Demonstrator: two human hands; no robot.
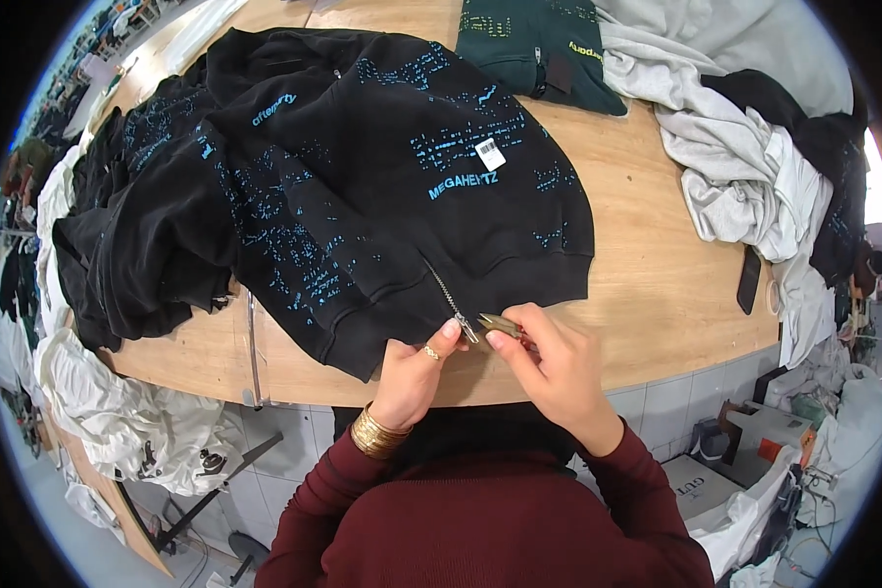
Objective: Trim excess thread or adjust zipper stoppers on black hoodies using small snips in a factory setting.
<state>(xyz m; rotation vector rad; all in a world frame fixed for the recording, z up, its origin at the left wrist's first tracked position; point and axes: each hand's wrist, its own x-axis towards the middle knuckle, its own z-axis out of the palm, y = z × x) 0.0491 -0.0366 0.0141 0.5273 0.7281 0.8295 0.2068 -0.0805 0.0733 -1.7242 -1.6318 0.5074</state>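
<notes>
Two boxes (701,489) standing lower right, contents unclear. Black hoodie (402,225) lying on table (647,255); left hand (414,377) pinching zipper's (445,290) lower end, right hand (562,370) gripping one pliers-like tool (501,323) alongside.

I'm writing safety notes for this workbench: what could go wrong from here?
The brass-coloured tool in the right hand sits close to the left hand's thumb, so a slip might pinch or scratch it.

A slip might also mark the black sweatshirt, since its fabric lies right beside the zipper.

The pale grey clothing hangs over the table's right edge, so a snag could drag it down.
</notes>
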